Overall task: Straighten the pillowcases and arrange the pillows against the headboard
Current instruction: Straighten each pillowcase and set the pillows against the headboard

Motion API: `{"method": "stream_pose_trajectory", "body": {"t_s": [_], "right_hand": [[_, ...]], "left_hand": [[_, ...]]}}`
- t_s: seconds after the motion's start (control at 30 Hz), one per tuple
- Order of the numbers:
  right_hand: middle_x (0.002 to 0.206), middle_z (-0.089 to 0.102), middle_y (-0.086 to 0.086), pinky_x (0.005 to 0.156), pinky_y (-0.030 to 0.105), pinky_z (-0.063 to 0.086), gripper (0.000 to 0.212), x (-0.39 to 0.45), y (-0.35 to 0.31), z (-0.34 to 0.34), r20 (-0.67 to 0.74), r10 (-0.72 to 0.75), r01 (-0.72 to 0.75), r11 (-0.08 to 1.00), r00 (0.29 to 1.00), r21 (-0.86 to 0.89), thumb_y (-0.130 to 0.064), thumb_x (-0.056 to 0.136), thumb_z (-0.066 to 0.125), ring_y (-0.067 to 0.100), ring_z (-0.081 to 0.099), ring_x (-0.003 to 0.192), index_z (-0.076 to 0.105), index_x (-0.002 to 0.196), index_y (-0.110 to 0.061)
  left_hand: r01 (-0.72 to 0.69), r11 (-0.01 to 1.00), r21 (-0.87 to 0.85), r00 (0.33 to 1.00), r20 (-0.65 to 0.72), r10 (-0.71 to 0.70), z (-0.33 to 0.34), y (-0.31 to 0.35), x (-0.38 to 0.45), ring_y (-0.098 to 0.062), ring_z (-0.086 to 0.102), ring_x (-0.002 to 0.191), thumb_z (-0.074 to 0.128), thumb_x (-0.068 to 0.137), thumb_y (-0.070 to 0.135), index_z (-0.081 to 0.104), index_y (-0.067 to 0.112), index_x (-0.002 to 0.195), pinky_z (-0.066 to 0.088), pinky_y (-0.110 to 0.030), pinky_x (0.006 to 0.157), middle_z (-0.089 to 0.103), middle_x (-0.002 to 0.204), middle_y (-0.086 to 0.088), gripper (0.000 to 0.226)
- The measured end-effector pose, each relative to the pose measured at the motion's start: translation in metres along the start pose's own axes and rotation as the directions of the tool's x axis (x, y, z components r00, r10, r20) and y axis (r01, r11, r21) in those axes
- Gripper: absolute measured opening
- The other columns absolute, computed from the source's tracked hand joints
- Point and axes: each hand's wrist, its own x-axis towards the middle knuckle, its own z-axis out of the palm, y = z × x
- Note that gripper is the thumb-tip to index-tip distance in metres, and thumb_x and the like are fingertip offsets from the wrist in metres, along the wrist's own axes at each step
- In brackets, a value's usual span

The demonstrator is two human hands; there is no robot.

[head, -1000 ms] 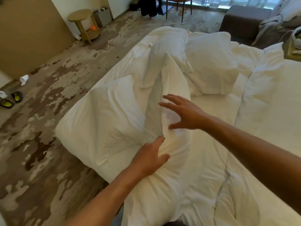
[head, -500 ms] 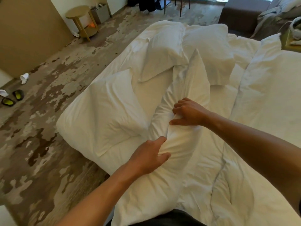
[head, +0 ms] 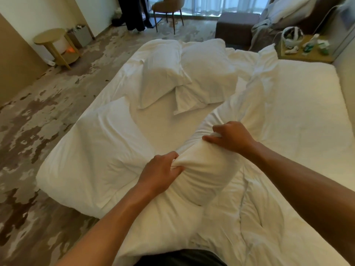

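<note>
A: Fingers first?

B: Left hand [head: 160,174] curled tight, pinching a bunched fold of the near pillow [head: 201,181]. Right hand [head: 232,139] curled too, clamped on a gather of the same case, farther off and to the right.

A: And between them?

B: Stuffed bulk of that pillow, case drawn taut from one grip to the other. Propped on the rumpled duvet [head: 269,217], close to the body.

A: Other pillows?

B: Big one [head: 99,148] flat at the near left edge of the bed [head: 307,96]. Two more farther off in the middle: left one [head: 161,77] overlapping the right one [head: 209,73], both askew, corners crossing.

A: Progress, then?

B: Early, by the look of it. Only one case being pulled straight. Nothing lined up yet; headboard not visible, so no telling which end. Three pillows untouched, all four left to place.
</note>
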Motion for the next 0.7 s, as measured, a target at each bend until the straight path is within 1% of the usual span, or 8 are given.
{"method": "stream_pose_trajectory", "body": {"t_s": [0.07,0.13,0.23,0.3,0.4,0.53,0.63,0.7], "right_hand": [[0.05,0.042,-0.01,0.056,0.031,0.033,0.063,-0.002,-0.004,-0.013,-0.046,0.066,-0.067,0.998,0.997,-0.008,-0.082,0.085,0.043,0.015,0.047,0.05,0.042,0.057,-0.027],[0.05,0.044,-0.008,0.053,0.032,0.035,0.067,-0.001,-0.013,-0.027,-0.102,0.133,-0.133,0.991,0.986,0.006,-0.08,0.086,0.048,0.011,0.045,0.049,0.049,0.059,-0.019],[0.049,0.045,-0.007,0.053,0.033,0.045,0.062,-0.007,-0.038,-0.049,-0.17,0.231,-0.23,0.973,0.958,0.026,-0.072,0.09,0.059,0.012,0.048,0.047,0.045,0.057,-0.021],[0.05,0.047,-0.005,0.053,0.034,0.046,0.06,-0.017,-0.059,-0.059,-0.19,0.296,-0.292,0.955,0.936,0.05,-0.068,0.091,0.061,0.014,0.05,0.048,0.045,0.057,-0.021],[0.051,0.047,-0.004,0.052,0.035,0.042,0.06,-0.036,-0.089,-0.068,-0.192,0.376,-0.363,0.926,0.907,0.102,-0.064,0.091,0.063,0.017,0.052,0.051,0.043,0.056,-0.02],[0.051,0.048,-0.003,0.054,0.037,0.046,0.061,-0.063,-0.115,-0.079,-0.216,0.442,-0.425,0.897,0.871,0.123,-0.066,0.092,0.06,0.016,0.052,0.051,0.044,0.057,-0.019],[0.052,0.051,0.001,0.057,0.041,0.049,0.064,-0.087,-0.124,-0.088,-0.241,0.5,-0.487,0.866,0.832,0.114,-0.068,0.093,0.057,0.019,0.053,0.052,0.049,0.059,-0.014],[0.053,0.053,0.002,0.057,0.042,0.05,0.065,-0.105,-0.128,-0.093,-0.265,0.545,-0.537,0.836,0.795,0.108,-0.069,0.093,0.057,0.02,0.053,0.052,0.05,0.06,-0.013]], "left_hand": [[-0.034,0.998,0.046,0.999,-0.024,0.035,-0.017,-0.005,0.011,-0.025,0.068,0.082,0.067,0.088,0.05,0.065,0.028,0.103,0.056,-0.042,0.071,0.072,0.088,-0.001,0.027],[-0.056,0.993,0.099,0.996,-0.06,0.062,-0.038,-0.011,0.024,-0.025,0.067,0.082,0.066,0.089,0.051,0.066,0.029,0.099,0.054,-0.04,0.07,0.072,0.087,-0.001,0.024],[-0.07,0.993,0.098,0.989,-0.126,0.083,-0.068,-0.019,0.044,-0.023,0.065,0.08,0.068,0.087,0.049,0.065,0.029,0.09,0.051,-0.037,0.067,0.071,0.081,0.002,0.02],[-0.078,0.996,0.048,0.986,-0.143,0.084,-0.081,-0.024,0.054,-0.021,0.065,0.077,0.07,0.086,0.047,0.066,0.029,0.085,0.048,-0.034,0.064,0.069,0.077,0.005,0.018],[-0.157,0.988,0.011,0.98,-0.124,0.157,-0.092,-0.032,0.065,-0.017,0.064,0.075,0.07,0.087,0.043,0.069,0.027,0.082,0.045,-0.032,0.061,0.069,0.076,0.008,0.018],[-0.268,0.963,-0.033,0.96,-0.089,0.264,-0.097,-0.026,0.078,-0.014,0.061,0.074,0.07,0.088,0.042,0.068,0.029,0.08,0.039,-0.028,0.06,0.065,0.075,0.012,0.015],[-0.338,0.939,-0.068,0.941,-0.034,0.337,-0.093,-0.012,0.081,-0.016,0.063,0.077,0.069,0.089,0.041,0.07,0.028,0.082,0.048,-0.032,0.067,0.067,0.077,0.01,0.015],[-0.377,0.92,-0.103,0.926,-0.009,0.378,-0.089,-0.002,0.078,-0.015,0.064,0.077,0.07,0.088,0.04,0.071,0.027,0.082,0.051,-0.034,0.068,0.068,0.076,0.011,0.013]]}}
